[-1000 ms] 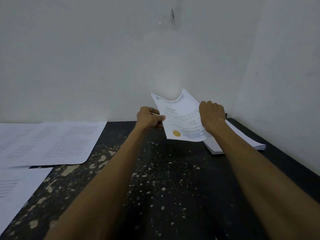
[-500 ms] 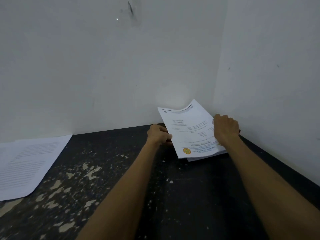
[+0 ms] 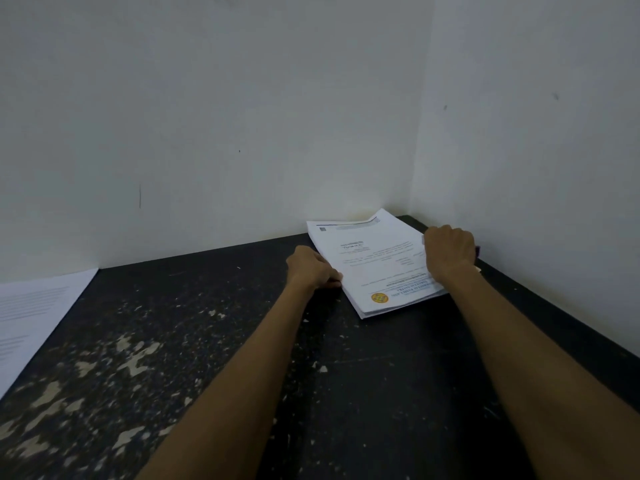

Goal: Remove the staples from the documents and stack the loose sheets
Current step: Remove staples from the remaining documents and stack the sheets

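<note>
Head view, right of centre: stack of documents point(image 3: 374, 271) flat on the dark table point(image 3: 242, 358), tucked into the wall corner. Right hand point(image 3: 450, 252) curled tight over its right edge. Left hand point(image 3: 311, 268) curled against its left edge, actual hold impossible to tell. Far left of frame: loose sheets point(image 3: 31, 306).

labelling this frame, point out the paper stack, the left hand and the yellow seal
paper stack point(image 3: 377, 258), head view, middle of the top sheet
left hand point(image 3: 310, 268), head view, back of the hand
yellow seal point(image 3: 379, 298), head view, centre of the emblem
</note>
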